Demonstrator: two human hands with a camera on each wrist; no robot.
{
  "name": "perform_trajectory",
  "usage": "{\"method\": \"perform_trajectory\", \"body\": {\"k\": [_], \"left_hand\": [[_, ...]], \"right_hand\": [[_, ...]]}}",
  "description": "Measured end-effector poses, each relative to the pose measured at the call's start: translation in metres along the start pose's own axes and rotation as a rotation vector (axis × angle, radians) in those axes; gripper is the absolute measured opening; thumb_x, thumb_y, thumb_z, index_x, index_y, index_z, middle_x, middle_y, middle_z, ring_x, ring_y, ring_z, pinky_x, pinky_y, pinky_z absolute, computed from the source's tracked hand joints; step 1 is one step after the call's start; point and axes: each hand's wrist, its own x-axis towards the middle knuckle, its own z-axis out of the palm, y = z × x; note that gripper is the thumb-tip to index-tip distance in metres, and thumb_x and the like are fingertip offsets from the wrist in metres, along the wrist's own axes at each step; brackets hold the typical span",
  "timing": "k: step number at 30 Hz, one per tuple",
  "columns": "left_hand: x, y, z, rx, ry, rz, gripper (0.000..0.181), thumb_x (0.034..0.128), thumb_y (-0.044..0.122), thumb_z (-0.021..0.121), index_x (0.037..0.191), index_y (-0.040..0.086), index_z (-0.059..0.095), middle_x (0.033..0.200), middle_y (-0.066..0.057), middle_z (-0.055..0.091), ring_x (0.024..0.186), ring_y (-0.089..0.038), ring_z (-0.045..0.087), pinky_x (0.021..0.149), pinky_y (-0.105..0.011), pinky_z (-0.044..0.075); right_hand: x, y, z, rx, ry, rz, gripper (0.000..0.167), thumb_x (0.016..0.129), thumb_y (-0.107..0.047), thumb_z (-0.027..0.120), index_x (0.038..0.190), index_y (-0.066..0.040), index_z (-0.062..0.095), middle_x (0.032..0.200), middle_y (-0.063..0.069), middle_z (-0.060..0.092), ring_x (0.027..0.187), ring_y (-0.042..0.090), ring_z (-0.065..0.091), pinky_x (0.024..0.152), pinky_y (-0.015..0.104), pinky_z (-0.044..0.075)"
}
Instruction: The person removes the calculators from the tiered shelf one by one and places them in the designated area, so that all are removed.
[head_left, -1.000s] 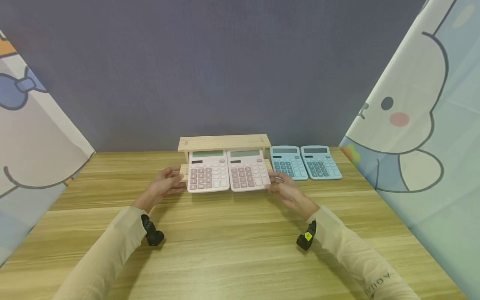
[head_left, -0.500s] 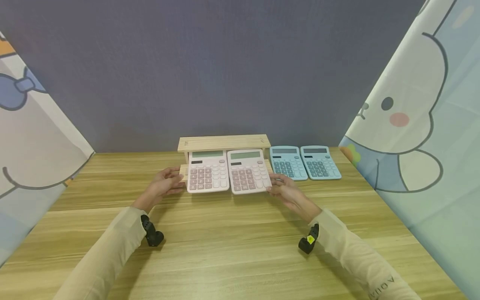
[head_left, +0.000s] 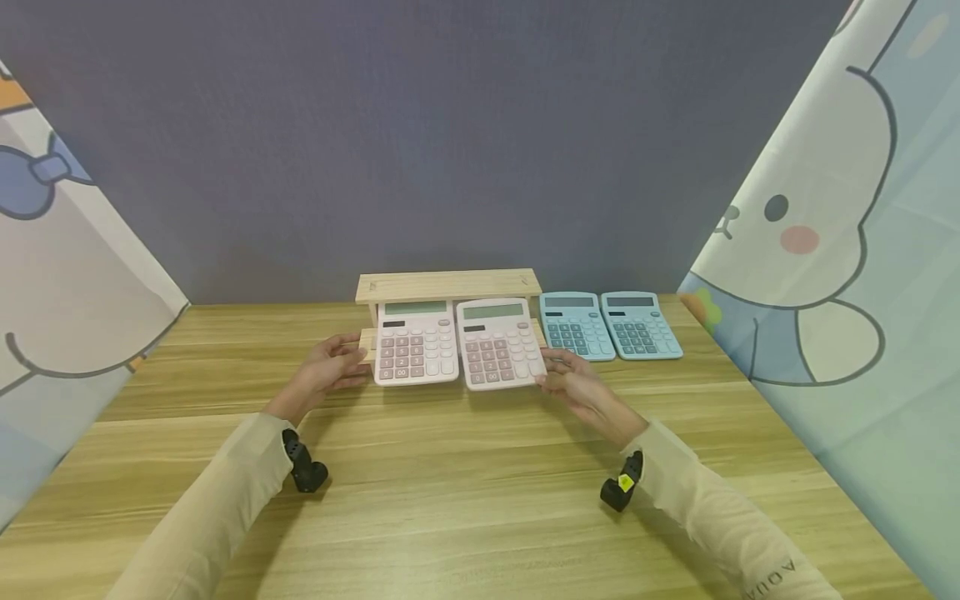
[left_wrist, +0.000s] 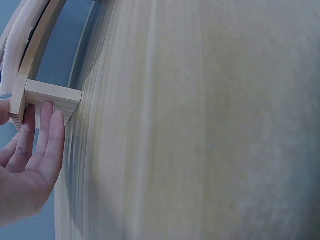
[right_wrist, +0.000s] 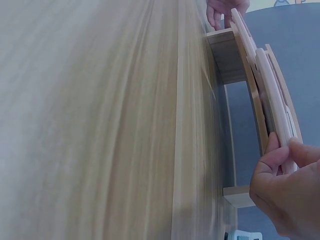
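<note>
Two pink calculators lie side by side on a small wooden two-tier shelf (head_left: 450,285); its upper board hangs over their top edges. My right hand (head_left: 583,392) pinches the lower right corner of the right pink calculator (head_left: 501,343), thumb above and fingers beneath in the right wrist view. That calculator is slightly tilted and juts further forward than the left pink calculator (head_left: 416,343). At the shelf's left end, my left hand (head_left: 322,375) grips the lower board (left_wrist: 31,65), its thumb at the board's edge and its fingers under it against a support block (left_wrist: 54,94).
Two blue calculators, one (head_left: 577,325) nearer the shelf and another (head_left: 641,325) further right, lie on the wooden table (head_left: 465,492). A dark grey panel (head_left: 450,142) stands behind the shelf. Printed cartoon cloths (head_left: 840,250) border both sides.
The right pink calculator has come slightly forward and to the right, away from the left one, with my right hand moving along. My left hand and the shelf have stayed put.
</note>
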Motion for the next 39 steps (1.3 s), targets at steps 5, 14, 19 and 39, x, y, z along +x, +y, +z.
{"method": "perform_trajectory", "body": {"k": [5, 14, 19, 39], "left_hand": [[-0.001, 0.001, 0.000, -0.001, -0.001, 0.001, 0.060, 0.0967, 0.017, 0.044, 0.146, 0.003, 0.011, 0.146, -0.024, 0.021, 0.126, -0.041, 0.039, 0.100, -0.041, 0.045], [-0.002, 0.001, 0.002, -0.001, -0.006, 0.004, 0.061, 0.0968, 0.018, 0.044, 0.145, 0.002, 0.011, 0.146, -0.024, 0.021, 0.126, -0.041, 0.039, 0.101, -0.041, 0.045], [-0.002, 0.002, 0.002, 0.006, -0.009, 0.005, 0.061, 0.0967, 0.018, 0.044, 0.146, 0.003, 0.011, 0.147, -0.024, 0.020, 0.126, -0.041, 0.039, 0.100, -0.041, 0.045], [-0.004, 0.002, 0.002, -0.007, -0.012, 0.018, 0.061, 0.0970, 0.018, 0.043, 0.146, 0.002, 0.010, 0.146, -0.025, 0.021, 0.126, -0.042, 0.038, 0.101, -0.042, 0.044]], "right_hand": [[-0.002, 0.001, -0.002, 0.005, -0.019, -0.011, 0.057, 0.084, 0.013, 0.047, 0.136, 0.005, 0.025, 0.107, 0.007, 0.049, 0.078, 0.008, 0.051, 0.067, 0.015, 0.045], [-0.008, 0.002, -0.010, -0.009, -0.027, -0.020, 0.055, 0.085, 0.012, 0.047, 0.134, 0.007, 0.024, 0.102, 0.004, 0.050, 0.077, 0.008, 0.052, 0.068, 0.015, 0.046], [-0.013, 0.003, -0.016, -0.002, -0.037, -0.020, 0.056, 0.085, 0.013, 0.045, 0.135, 0.006, 0.023, 0.105, 0.005, 0.048, 0.081, 0.008, 0.052, 0.070, 0.015, 0.048], [-0.027, 0.001, -0.043, -0.045, -0.023, -0.022, 0.061, 0.085, 0.009, 0.050, 0.138, 0.004, 0.020, 0.104, 0.000, 0.051, 0.081, 0.008, 0.054, 0.074, 0.018, 0.049]]}}
